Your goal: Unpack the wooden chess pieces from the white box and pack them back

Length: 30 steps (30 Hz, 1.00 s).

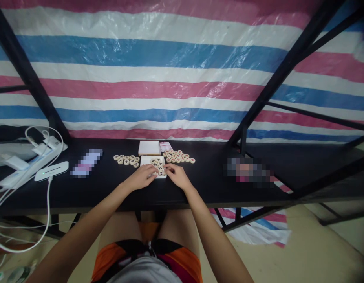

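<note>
A shallow white box (145,159) sits near the middle of the black table, with several round xiangqi pieces (160,166) bearing black characters inside it. My left hand (143,176) reaches over the box's left side, its fingers bent in among the pieces. From the right, my right hand (177,175) curls its fingertips over the right edge, close to the pieces. Whether either hand pinches a piece is hidden by the fingers. Loose black-marked pieces (126,160) lie left of the box. Red-marked pieces (178,157) are grouped at its right.
Behind the box lies another open white tray or lid (149,147), beside a printed card (165,146). A blurred phone-like object (86,162), a white device (52,171) and a power strip with cables (34,161) are leftward. Black frame bars (260,96) rise at right.
</note>
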Motion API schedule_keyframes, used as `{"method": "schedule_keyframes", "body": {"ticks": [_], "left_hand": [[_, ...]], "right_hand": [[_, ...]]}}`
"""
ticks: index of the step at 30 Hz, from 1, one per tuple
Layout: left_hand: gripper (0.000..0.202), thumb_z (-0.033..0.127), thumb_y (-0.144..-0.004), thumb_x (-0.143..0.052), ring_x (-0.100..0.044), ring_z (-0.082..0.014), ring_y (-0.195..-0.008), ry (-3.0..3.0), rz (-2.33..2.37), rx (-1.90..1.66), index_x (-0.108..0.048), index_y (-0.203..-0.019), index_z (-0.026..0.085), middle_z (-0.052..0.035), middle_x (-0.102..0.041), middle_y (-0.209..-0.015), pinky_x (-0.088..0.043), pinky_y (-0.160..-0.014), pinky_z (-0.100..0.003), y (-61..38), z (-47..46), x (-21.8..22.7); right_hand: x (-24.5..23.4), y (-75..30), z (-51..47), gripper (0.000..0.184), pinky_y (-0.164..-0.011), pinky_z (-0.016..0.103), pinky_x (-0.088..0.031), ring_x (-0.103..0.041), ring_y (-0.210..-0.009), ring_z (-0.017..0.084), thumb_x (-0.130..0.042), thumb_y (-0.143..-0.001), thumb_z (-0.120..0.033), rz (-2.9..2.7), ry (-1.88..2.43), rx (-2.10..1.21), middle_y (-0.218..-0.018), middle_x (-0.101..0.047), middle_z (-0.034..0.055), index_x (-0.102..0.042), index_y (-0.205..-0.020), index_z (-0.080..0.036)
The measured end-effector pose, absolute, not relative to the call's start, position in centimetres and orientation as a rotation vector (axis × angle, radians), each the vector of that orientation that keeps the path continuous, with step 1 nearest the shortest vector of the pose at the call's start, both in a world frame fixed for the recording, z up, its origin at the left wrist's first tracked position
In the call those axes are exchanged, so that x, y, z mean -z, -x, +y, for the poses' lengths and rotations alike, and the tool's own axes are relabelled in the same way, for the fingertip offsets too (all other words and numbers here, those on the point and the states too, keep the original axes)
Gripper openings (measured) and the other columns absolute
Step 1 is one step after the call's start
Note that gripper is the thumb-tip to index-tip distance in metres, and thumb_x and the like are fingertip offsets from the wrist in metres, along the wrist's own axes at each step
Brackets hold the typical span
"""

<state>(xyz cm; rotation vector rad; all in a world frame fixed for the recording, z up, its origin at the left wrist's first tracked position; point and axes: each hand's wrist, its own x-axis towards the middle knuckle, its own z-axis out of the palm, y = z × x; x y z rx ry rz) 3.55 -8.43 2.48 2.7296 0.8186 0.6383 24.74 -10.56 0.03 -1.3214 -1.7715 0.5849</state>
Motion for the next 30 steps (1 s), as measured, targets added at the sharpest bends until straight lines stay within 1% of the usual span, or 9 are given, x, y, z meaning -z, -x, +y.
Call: {"method": "schedule_keyframes", "body": {"ticks": [3,5,7,10,12,16,21,25,30], "left_hand": [[0.025,0.028,-0.094,-0.041,-0.058,-0.0161,-0.093,-2.638,0.770,-0.723,-0.064,-0.098,0.019,-0.0060,-0.060,-0.097,-0.045,-0.087,-0.029,-3.3,-8.0,-2.5],[0.026,0.029,-0.094,-0.041,-0.058,-0.0164,-0.093,-2.573,0.887,-0.857,-0.064,-0.096,0.018,-0.0064,-0.060,-0.097,-0.045,-0.088,-0.029,-2.5,-7.4,-2.8],[0.025,0.030,-0.092,-0.042,-0.058,-0.0172,-0.094,-2.465,1.153,-1.029,-0.063,-0.093,0.017,-0.0066,-0.060,-0.095,-0.044,-0.089,-0.029,-1.1,-6.5,-3.3],[0.024,0.029,-0.091,-0.041,-0.058,-0.0168,-0.091,-2.215,1.656,-1.217,-0.062,-0.097,0.018,-0.0068,-0.060,-0.097,-0.045,-0.086,-0.027,1.8,-5.3,-4.2],[0.026,0.029,-0.091,-0.039,-0.058,-0.0180,-0.090,-2.068,1.945,-1.286,-0.061,-0.100,0.016,-0.0086,-0.060,-0.098,-0.044,-0.087,-0.028,3.7,-4.8,-4.4],[0.025,0.024,-0.089,-0.039,-0.059,-0.0247,-0.092,-1.882,2.307,-0.991,-0.061,-0.099,0.016,-0.0134,-0.060,-0.098,-0.046,-0.083,-0.034,5.6,-4.5,-4.2],[0.028,0.027,-0.088,-0.038,-0.061,-0.0321,-0.094,-1.701,2.431,-0.666,-0.061,-0.100,0.016,-0.0184,-0.064,-0.101,-0.046,-0.076,-0.039,5.7,-5.0,-4.1],[0.029,0.033,-0.088,-0.041,-0.061,-0.0354,-0.099,-1.670,2.449,-0.582,-0.060,-0.102,0.016,-0.0194,-0.066,-0.101,-0.046,-0.076,-0.042,5.4,-5.3,-4.5],[0.031,0.038,-0.088,-0.040,-0.062,-0.0346,-0.097,-1.652,2.448,-0.531,-0.058,-0.103,0.017,-0.0198,-0.067,-0.098,-0.047,-0.076,-0.042,5.5,-5.2,-4.5]], "right_hand": [[0.0,-24.8,-10.5,0.026,-0.069,0.025,-0.044,-0.058,-0.066,0.014,-0.050,-0.083,-0.032,-1.769,1.327,-0.584,-0.073,-0.066,0.0012,-0.069,-0.095,-0.019],[0.0,-24.8,-10.5,0.026,-0.069,0.025,-0.044,-0.058,-0.065,0.014,-0.050,-0.083,-0.033,-1.759,1.333,-0.583,-0.072,-0.066,0.0010,-0.068,-0.094,-0.019],[0.0,-24.7,-10.5,0.026,-0.069,0.025,-0.044,-0.058,-0.065,0.014,-0.050,-0.083,-0.033,-1.750,1.339,-0.585,-0.072,-0.065,0.0009,-0.068,-0.094,-0.018],[0.0,-24.8,-10.4,0.026,-0.068,0.025,-0.043,-0.057,-0.065,0.014,-0.049,-0.083,-0.032,-1.754,1.334,-0.584,-0.071,-0.064,0.0004,-0.068,-0.093,-0.018],[0.1,-24.8,-10.4,0.026,-0.067,0.025,-0.043,-0.056,-0.065,0.014,-0.049,-0.083,-0.033,-1.753,1.331,-0.577,-0.070,-0.064,0.0001,-0.069,-0.092,-0.019],[0.1,-24.9,-10.4,0.027,-0.068,0.025,-0.043,-0.056,-0.064,0.014,-0.048,-0.084,-0.035,-1.744,1.336,-0.590,-0.070,-0.064,0.0002,-0.068,-0.093,-0.019],[-0.1,-24.9,-10.5,0.027,-0.067,0.025,-0.042,-0.056,-0.064,0.014,-0.049,-0.083,-0.034,-1.743,1.340,-0.592,-0.070,-0.064,0.0004,-0.068,-0.092,-0.019],[-0.1,-24.9,-10.5,0.028,-0.065,0.025,-0.042,-0.054,-0.061,0.013,-0.048,-0.083,-0.035,-1.745,1.346,-0.583,-0.068,-0.063,-0.0002,-0.069,-0.093,-0.019],[0.0,-24.8,-10.5,0.028,-0.066,0.025,-0.043,-0.055,-0.062,0.013,-0.048,-0.083,-0.035,-1.744,1.328,-0.591,-0.069,-0.064,0.0000,-0.069,-0.093,-0.019]]}}
